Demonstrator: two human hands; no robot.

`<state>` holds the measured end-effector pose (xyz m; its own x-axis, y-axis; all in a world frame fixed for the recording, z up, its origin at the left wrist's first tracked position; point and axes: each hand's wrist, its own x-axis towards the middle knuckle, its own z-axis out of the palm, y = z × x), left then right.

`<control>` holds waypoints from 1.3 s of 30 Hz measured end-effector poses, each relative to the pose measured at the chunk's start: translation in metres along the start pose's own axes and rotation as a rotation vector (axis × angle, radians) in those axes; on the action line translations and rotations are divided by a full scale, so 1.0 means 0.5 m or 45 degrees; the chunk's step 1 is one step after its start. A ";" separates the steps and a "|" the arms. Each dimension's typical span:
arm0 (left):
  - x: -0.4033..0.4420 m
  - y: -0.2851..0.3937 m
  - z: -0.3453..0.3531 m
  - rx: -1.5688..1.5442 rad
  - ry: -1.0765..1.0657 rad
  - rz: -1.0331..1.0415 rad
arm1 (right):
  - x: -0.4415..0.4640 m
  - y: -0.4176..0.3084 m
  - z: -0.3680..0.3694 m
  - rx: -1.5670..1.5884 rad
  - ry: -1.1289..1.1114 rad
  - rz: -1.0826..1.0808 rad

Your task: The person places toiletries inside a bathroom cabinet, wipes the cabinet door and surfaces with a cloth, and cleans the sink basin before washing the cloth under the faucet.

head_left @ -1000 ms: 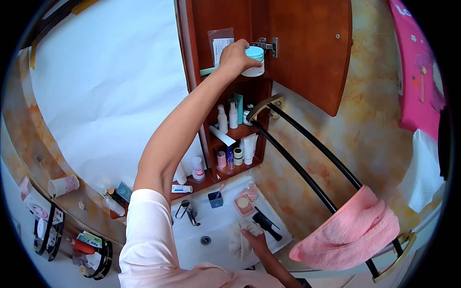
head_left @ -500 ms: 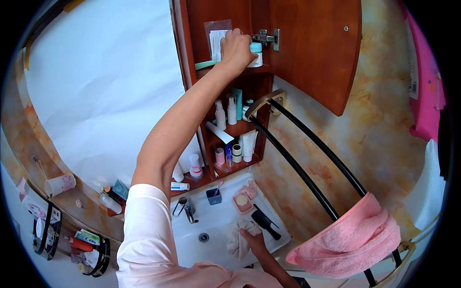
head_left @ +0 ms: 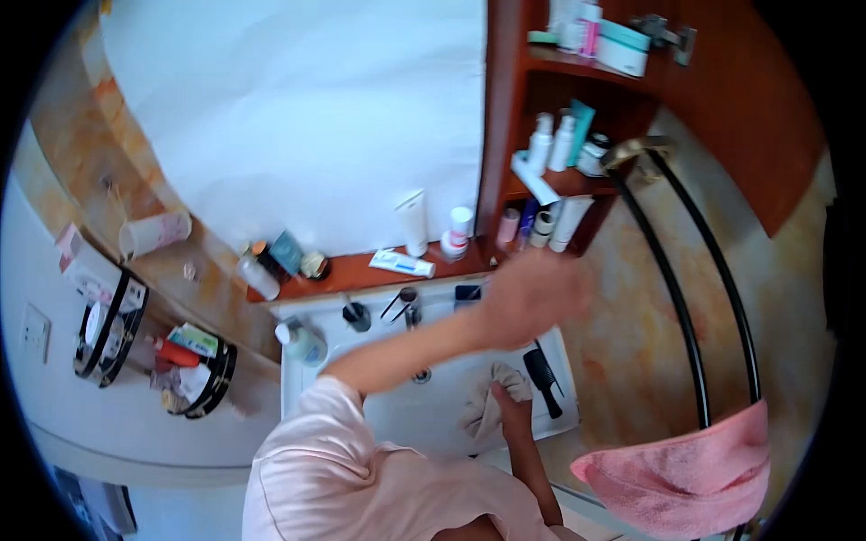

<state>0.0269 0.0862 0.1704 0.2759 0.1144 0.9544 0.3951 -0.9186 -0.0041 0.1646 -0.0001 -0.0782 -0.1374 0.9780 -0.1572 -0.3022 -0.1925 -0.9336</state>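
My left hand (head_left: 538,299) is smeared by motion over the right back edge of the sink, below the shelves, so its fingers cannot be read. Its arm crosses above the basin. My right hand (head_left: 514,410) grips a light beige cloth (head_left: 487,406) low over the right side of the white sink (head_left: 388,415). Beside that hand lies a black hairbrush (head_left: 543,382). The upper shelf above my left hand holds a white and teal container (head_left: 623,48) and a pink and white tube (head_left: 589,29).
An open wooden cabinet door (head_left: 749,117) juts out at upper right. Below it, black rails (head_left: 681,307) carry a pink towel (head_left: 681,469). Bottles and tubes line a wooden ledge (head_left: 352,284) behind the faucet (head_left: 411,311). Wall baskets (head_left: 212,388) hang at left.
My left hand has come down from the upper cabinet shelf to above the sink's edge. My right hand still grips the cloth. The view has shifted, showing more of the ledge.
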 end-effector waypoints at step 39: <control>-0.280 -0.144 -0.386 -0.789 -0.133 -1.781 | -0.024 0.041 0.096 -0.166 -0.093 0.139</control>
<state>-0.2092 0.0634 0.0947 0.0749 0.9952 0.0627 -0.0261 -0.0609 0.9978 0.1147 -0.0196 -0.0800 -0.2324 0.9423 -0.2408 -0.1573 -0.2808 -0.9468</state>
